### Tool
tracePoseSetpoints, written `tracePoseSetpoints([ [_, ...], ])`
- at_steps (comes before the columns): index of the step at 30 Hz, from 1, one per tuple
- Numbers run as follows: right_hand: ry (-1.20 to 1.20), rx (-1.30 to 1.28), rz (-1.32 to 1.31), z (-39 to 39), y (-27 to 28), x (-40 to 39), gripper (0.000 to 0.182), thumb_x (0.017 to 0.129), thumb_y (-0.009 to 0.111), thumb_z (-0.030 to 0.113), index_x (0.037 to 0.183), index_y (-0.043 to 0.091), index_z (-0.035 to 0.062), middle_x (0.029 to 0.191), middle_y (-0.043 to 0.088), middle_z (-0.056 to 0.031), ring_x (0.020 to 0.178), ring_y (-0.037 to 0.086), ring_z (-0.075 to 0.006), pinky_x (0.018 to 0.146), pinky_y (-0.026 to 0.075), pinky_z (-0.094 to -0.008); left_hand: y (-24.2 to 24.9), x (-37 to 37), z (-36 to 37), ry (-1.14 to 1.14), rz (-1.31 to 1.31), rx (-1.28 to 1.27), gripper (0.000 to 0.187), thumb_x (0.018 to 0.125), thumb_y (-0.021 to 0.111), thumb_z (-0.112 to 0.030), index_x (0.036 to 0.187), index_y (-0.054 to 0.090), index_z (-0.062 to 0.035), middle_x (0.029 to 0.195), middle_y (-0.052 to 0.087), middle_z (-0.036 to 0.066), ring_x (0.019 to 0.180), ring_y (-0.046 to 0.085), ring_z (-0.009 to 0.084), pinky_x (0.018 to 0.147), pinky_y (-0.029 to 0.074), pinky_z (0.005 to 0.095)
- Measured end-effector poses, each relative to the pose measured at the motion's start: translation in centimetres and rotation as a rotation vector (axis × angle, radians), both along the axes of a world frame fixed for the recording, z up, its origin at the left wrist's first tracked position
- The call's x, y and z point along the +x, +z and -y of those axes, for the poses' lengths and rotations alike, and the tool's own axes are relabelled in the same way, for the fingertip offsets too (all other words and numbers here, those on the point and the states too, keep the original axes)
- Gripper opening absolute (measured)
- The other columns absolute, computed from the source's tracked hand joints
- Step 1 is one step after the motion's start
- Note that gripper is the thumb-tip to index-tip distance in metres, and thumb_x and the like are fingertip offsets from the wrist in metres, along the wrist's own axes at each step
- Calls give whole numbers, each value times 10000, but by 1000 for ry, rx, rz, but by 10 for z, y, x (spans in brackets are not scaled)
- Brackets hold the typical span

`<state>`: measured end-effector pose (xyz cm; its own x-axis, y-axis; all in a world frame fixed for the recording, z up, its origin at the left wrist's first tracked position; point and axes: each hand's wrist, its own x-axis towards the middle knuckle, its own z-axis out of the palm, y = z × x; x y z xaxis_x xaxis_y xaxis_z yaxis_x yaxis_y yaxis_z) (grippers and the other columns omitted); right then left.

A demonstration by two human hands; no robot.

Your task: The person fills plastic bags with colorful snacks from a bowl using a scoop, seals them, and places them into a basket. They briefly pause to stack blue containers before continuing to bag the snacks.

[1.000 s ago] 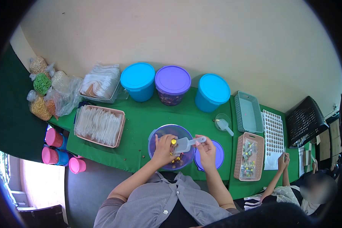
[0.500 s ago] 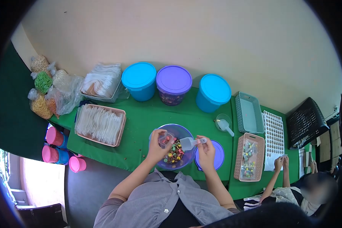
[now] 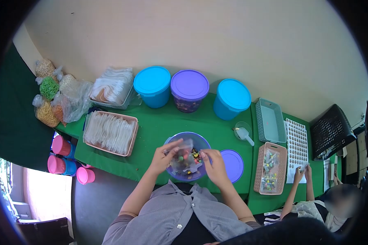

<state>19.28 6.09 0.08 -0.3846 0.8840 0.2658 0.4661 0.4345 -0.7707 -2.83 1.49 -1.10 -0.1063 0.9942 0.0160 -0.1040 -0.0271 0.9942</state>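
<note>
A purple tub [image 3: 209, 143] of colourful candies stands in front of me on the green table. Over it I hold a clear plastic bag [image 3: 183, 158] with some candies in it, partly blurred. My left hand [image 3: 164, 158] is closed on the bag's upper left side. My right hand [image 3: 214, 166] is pinched at the bag's right edge, its fingertips over the tub. The scoop does not show clearly; a pale shape low in the tub may be it. Beside the tub, to the right, lies a round purple lid [image 3: 232, 165].
Trays of empty bags [image 3: 110, 133] sit left. Lidded blue [image 3: 152, 87] and purple tubs [image 3: 189, 87] line the wall. A bowl with a scoop [image 3: 244, 134], a basket of filled bags [image 3: 279, 175], a sticker sheet [image 3: 296, 143] and a co-worker's hands [image 3: 302, 173] are right.
The scoop has left my right hand, whose fingers now pinch at the bag. The bag has spread out lower over the tub, with candies showing in it. The view has shifted slightly.
</note>
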Motion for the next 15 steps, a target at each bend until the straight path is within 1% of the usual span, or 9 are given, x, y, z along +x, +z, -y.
tracePoseSetpoints([
  [1,1,-4,0,1,11,-2,172,876,633,124,969,629,-22,917,657,-163,933,608,-316,812,475,-364,4,3,3,-65,21,-30,349,930,610,-117,1254,579,9,1083,670,106,1012,623,157,896,479,287],
  [3,70,-139,-283,4,28,-8,191,865,669,140,984,647,-8,878,666,-95,842,620,-218,765,477,-321,3,15,7,-36,53,-10,301,916,626,-92,1199,606,7,1071,676,93,972,632,144,862,498,278],
  [4,68,-135,-283,5,27,-10,191,865,669,140,984,647,-8,878,666,-95,842,620,-218,765,477,-321,3,22,9,-7,86,13,254,901,643,-67,1145,633,6,1059,681,80,932,641,131,827,517,269],
  [6,174,-532,-530,9,26,-10,186,845,699,132,970,666,0,836,659,-47,771,596,-115,732,467,-271,6,36,9,52,133,34,230,898,648,-69,1114,636,10,1055,681,81,932,641,130,819,518,266],
  [7,175,-524,-529,10,20,-9,186,845,699,132,970,666,0,836,659,-47,771,596,-115,732,467,-271,10,40,8,116,180,51,206,895,654,-71,1083,640,13,1051,681,83,932,640,128,811,518,262],
  [9,176,-379,-381,8,13,-10,121,845,690,93,929,685,7,825,663,-33,719,569,-67,698,453,-245,19,39,12,84,163,5,223,925,623,-110,1111,637,11,1081,680,87,951,637,129,818,514,259],
  [12,95,-285,-406,9,25,-8,57,843,680,61,876,696,17,814,654,-43,712,565,-86,659,440,-252,23,41,15,-7,185,-69,268,965,561,-143,1175,616,14,1137,669,100,1013,625,144,882,490,270],
  [14,22,-207,-428,10,28,-9,50,844,678,56,871,695,18,811,648,-47,715,566,-97,655,438,-256,23,43,14,-110,-37,174,327,996,497,-169,1269,570,-3,1191,650,111,1071,606,156,941,459,283],
  [15,4,-177,-451,10,30,-10,49,841,681,55,862,691,12,808,641,-49,730,572,-112,671,442,-262,24,44,14,-113,-36,173,327,996,497,-169,1269,570,-3,1191,650,111,1071,606,156,941,459,283],
])
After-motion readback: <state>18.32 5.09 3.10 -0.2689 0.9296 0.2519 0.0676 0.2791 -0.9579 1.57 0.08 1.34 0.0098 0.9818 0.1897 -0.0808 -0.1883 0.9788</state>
